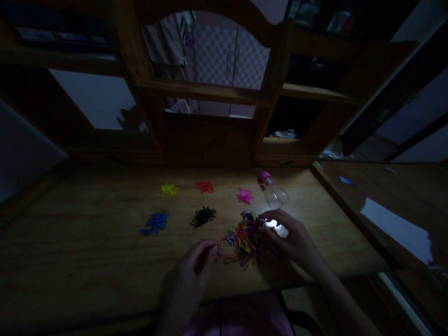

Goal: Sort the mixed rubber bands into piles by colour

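A mixed heap of coloured rubber bands [245,240] lies on the wooden desk [87,242] in front of me. My left hand [196,268] rests at the heap's left edge, fingertips pinched together on a band there. My right hand [292,238] sits on the heap's right side, fingers curled and pinching into the bands under a bright light patch. Sorted little piles lie behind: yellow [168,189], red [204,187], pink [244,195], blue [155,222], black [203,216].
A clear plastic bottle with a pink cap [272,189] lies on its side just behind my right hand. Wooden shelving [210,91] rises at the desk's back. White paper [395,228] lies on a side surface to the right. The room is dim.
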A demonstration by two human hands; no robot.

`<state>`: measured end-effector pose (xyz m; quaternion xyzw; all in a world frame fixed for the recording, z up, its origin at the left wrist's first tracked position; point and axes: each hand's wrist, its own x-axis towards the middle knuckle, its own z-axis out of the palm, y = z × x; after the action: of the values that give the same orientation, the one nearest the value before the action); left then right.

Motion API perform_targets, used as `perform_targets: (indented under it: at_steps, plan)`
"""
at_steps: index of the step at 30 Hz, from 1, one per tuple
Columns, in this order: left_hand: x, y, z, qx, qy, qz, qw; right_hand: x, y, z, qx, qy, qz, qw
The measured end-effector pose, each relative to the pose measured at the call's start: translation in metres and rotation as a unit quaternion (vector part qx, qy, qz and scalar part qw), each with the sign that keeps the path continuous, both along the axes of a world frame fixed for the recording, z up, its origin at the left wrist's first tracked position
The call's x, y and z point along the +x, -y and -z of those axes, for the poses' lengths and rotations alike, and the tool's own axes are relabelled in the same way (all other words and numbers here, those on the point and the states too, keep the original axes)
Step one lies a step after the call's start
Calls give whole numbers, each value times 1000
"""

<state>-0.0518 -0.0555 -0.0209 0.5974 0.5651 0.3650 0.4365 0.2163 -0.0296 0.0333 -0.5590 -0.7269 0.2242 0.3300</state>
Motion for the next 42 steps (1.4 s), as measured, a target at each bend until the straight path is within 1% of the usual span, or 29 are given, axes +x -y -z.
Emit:
perform_targets:
  at_steps: [3,6,8,11,14,20,22,25,27,30,33,38,40,42]
  plan:
    - [0,-1,0,5,2,1,1000,-9,-15,-3,41,55,-21,997]
    - [0,-1,-3,2,-9,1,1000,-17,-27,2,31,92,-47,994]
    - [1,0,-6,-5,-20,-2,1000,-20,-29,6,25,96,-61,993]
    - [1,0,-9,-3,-27,-10,1000,-21,-21,8,15,70,-75,995]
    - [1,0,-10,0,-38,-10,999,-16,-7,4,-6,42,-81,996]
    - [0,0,-7,0,-50,-2,999,9,16,-4,-70,28,-77,994]
    - [-1,0,-4,0,-53,-1,999,19,18,-4,-70,19,-52,996]
    - [-1,1,-3,-5,-61,-1,998,30,20,-2,-65,22,19,997]
    - [-1,2,-3,-5,-66,1,998,33,20,2,-56,33,49,997]
    - [0,2,-4,-1,-61,3,998,33,20,9,-39,37,36,998]
    - [0,1,-4,6,-52,4,999,36,20,12,-46,45,18,998]
    - [0,2,-3,4,-39,6,999,44,24,5,-80,65,23,994]
    - [-1,2,-3,1,-41,9,999,42,27,3,-86,62,13,994]
    - [-1,3,-3,-1,-51,12,999,35,27,5,-77,56,12,995]
